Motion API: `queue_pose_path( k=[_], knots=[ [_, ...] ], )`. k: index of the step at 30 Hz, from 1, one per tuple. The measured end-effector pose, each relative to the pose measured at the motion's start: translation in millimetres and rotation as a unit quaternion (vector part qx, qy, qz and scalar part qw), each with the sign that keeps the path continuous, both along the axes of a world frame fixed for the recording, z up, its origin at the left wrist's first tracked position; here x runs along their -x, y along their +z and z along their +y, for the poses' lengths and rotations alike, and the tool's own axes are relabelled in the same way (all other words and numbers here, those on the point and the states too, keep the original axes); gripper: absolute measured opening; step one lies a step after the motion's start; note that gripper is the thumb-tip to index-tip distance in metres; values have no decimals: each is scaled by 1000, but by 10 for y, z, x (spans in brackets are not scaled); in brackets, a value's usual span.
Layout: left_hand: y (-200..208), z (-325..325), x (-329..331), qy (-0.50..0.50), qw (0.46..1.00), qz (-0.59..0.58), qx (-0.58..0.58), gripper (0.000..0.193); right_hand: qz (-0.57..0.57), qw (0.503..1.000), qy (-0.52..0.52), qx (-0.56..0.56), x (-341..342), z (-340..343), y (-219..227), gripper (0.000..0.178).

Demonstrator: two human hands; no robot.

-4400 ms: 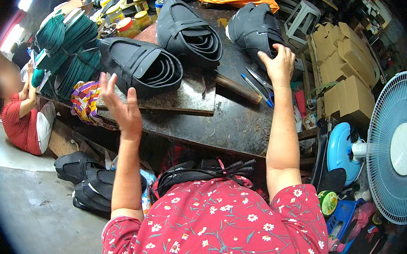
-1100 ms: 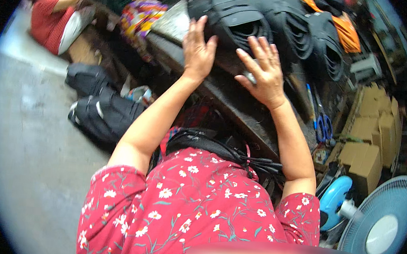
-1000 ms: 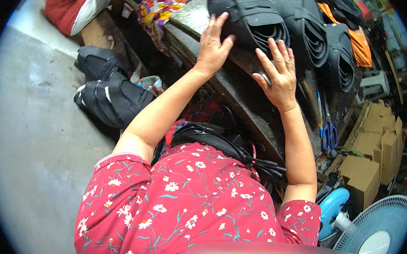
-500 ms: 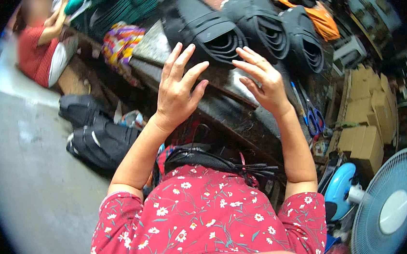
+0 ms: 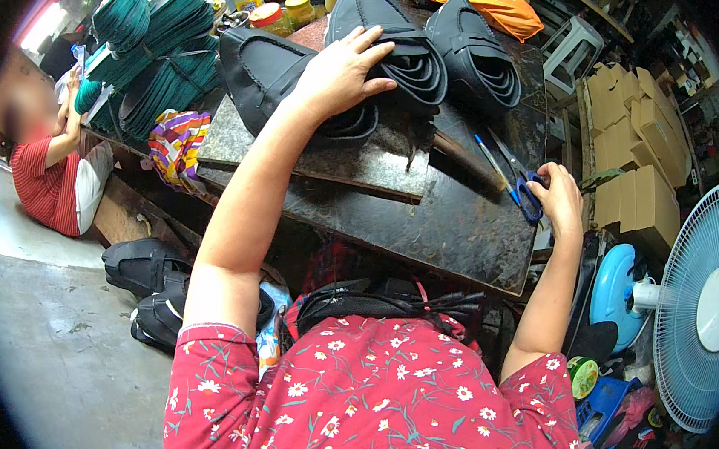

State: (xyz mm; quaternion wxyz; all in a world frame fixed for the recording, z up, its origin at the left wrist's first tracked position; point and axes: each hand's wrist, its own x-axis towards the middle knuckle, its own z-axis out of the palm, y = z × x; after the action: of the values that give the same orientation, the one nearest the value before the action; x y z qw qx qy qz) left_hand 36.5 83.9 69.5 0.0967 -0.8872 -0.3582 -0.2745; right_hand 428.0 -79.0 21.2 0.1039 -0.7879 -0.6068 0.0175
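Both hands have shifted since the frame just before: the left hand (image 5: 338, 73), then short of the shoe stacks, is now over them, and the right hand (image 5: 563, 204) has gone from in front of them to the scissors (image 5: 530, 203). Surface (image 5: 367, 232), dark and worn, carries three stacks of nested black shoe uppers: left stack (image 5: 253, 70), on a board (image 5: 355, 173); middle stack (image 5: 365, 11); right stack (image 5: 464, 50). Scissors lie near the surface's right edge, handles toward the person, with a slim blue pen (image 5: 493, 159) alongside. Judged risks, by size of item: a sideways push from the left hand or forearm could tip a stack or slide its layers apart; a careless pull could swing the scissors' blades into an upper or send them over the edge; the pen, so close, could be dragged along. Left arm is nearly straight, reaching forward and inward, palm down, fingers spread and holding nothing, on or just above the middle stack. Right elbow is bent outward, fingers curled at the scissors' handles; whether they have closed firmly cannot be told.
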Motion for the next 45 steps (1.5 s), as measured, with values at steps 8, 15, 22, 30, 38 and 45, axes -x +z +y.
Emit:
queue_pose_path(
  k=[8, 15, 22, 30, 38, 45],
  knots=[
    [-127, -45, -38, 17, 998, -52, -5, 65, 13, 1000, 0, -6, 162, -267, 36, 40],
    [-48, -81, -24, 9, 999, -49, 9, 62, 42, 998, -5, 49, 49, -149, 33, 47],
    [-25, -117, -20, 29, 997, -43, 57, 69, 106, 993, -6, 53, -23, -13, 104, 38],
    [86, -157, -51, 40, 995, -30, 82, 72, 123, 988, -5, 94, -53, 128, 271, 36],
    [129, -182, -68, 51, 995, -13, 90, 72, 86, 989, -5, 124, 16, 221, 282, 38],
    [92, -179, -64, 47, 996, -19, 78, 71, 99, 989, -1, 114, -1, 35, 351, 35]
  ],
)
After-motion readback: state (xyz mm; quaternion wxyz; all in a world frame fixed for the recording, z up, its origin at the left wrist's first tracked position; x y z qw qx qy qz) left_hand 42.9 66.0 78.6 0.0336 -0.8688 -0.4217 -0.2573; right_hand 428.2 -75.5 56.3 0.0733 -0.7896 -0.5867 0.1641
